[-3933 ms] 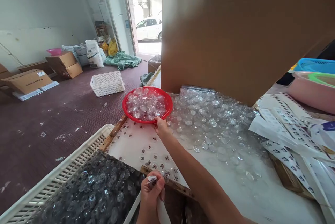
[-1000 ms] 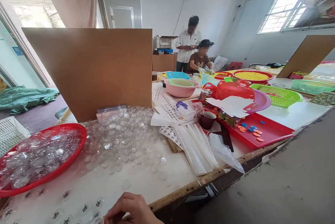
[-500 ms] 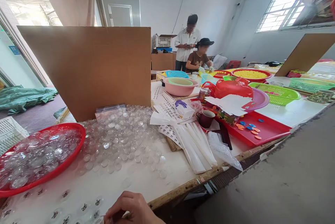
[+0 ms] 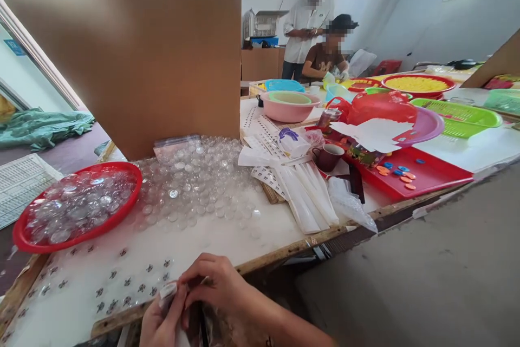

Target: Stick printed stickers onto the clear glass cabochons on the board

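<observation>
We see a tall cardboard sheet (image 4: 134, 60) standing on edge at the back of the white table (image 4: 227, 239), and we judge it screens this place from the one behind; before it lies a loose heap of clear domes (image 4: 195, 184), spread low within reach; a red basin (image 4: 24, 244) at the left edge holds more of them, its wall keeping them from rolling off; paper strips (image 4: 303, 201) lie fanned just right of the heap; rows of small printed dots (image 4: 125, 282) sit spaced apart on the near tabletop. At the near edge the left hand (image 4: 160, 320) is curled round a small pale piece (image 4: 167, 290); the right hand (image 4: 215, 285) pinches its top between thumb and forefinger, the other fingers bent; we think both stay close for steadiness.
</observation>
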Available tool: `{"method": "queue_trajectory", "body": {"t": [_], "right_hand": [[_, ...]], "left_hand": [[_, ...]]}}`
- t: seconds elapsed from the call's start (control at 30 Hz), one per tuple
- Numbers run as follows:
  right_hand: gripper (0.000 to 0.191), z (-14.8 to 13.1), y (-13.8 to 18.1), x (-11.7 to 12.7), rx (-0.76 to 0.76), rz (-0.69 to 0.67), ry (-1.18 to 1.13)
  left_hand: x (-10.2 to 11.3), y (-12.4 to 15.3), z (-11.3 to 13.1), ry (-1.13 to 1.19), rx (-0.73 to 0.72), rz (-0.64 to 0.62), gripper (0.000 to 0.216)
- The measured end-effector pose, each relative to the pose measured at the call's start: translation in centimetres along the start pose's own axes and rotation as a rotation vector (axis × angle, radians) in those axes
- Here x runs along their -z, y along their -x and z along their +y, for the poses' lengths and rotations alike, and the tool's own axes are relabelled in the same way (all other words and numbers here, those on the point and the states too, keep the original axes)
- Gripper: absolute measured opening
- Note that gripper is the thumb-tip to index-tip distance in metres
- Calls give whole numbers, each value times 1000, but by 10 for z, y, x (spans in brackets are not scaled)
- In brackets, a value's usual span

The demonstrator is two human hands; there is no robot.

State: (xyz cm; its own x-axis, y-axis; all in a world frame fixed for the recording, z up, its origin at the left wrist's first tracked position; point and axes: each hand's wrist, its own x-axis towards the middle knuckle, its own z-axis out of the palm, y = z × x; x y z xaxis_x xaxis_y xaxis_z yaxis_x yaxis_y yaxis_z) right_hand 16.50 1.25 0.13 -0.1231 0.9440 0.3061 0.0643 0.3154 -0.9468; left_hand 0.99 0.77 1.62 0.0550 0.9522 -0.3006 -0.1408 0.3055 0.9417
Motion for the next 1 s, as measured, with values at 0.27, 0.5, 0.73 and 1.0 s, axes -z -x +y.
{"method": "queue_trajectory", "body": {"t": [0.27,0.5,0.73,1.0], "right_hand": [[27,-1,3,2,44,10,1],[19,-6,14,3,-10,-24,12],[20,5,23,1,-2,19,8],[20,11,19,-1,35,57,13]], "left_hand": [[-9,5,-6,66,6,-43,41],[-11,13,-8,-18,-43,-51,39],[-18,17,-20,36,-30,-34,38],[-21,12,-23,63,-58,-21,40]]}}
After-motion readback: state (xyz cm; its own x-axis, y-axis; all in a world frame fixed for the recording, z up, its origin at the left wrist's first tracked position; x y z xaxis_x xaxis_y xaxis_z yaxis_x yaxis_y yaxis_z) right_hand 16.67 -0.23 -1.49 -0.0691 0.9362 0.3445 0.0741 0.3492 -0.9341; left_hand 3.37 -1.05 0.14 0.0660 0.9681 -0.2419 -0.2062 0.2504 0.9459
